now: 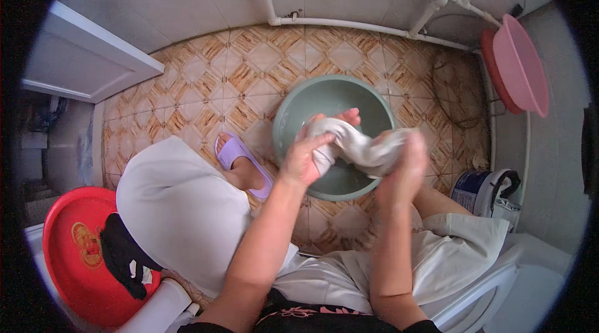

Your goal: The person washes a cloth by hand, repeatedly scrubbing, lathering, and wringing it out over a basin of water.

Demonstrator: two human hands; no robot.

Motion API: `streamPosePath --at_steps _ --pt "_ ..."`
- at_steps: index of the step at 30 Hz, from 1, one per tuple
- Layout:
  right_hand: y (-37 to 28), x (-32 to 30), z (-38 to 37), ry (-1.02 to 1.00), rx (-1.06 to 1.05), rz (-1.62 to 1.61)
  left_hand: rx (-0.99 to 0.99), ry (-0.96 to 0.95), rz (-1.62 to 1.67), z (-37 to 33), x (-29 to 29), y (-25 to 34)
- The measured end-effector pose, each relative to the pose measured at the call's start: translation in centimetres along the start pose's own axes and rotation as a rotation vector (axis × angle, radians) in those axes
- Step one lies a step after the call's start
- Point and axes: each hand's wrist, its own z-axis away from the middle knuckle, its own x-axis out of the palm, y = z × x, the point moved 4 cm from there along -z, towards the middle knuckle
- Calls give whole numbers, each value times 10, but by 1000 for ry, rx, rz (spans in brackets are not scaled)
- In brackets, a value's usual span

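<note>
A white wet-looking cloth (360,147) is stretched and twisted between my two hands, above a grey-green round basin (282,122) on the floor. My left hand (307,157) is closed on the cloth's left end, its thumb lying over the fabric and some fingertips showing beyond it. At the other end my right hand (407,167) grips the cloth, slightly smeared by motion. What the basin holds beneath the cloth is partly hidden by my hands.
At lower left a red basin (65,252) carries a black garment (121,255). Pink basins (524,68) lean at the right wall. A white and blue bucket (477,192) stands below them. White pipes (349,23) run along the back wall, and a white door (93,58) stands left.
</note>
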Motion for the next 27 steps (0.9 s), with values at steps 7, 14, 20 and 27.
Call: streamPosePath --at_steps 7,14,20,27 --pt "55 46 1 -77 -250 827 -232 383 105 34 -40 -64" --pt "64 62 55 -9 -413 1041 -205 291 149 29 -61 -70" --pt "89 0 -27 60 268 799 -292 308 149 27 -34 -73" --pt "92 19 2 68 -125 928 -401 545 151 34 -51 -75"
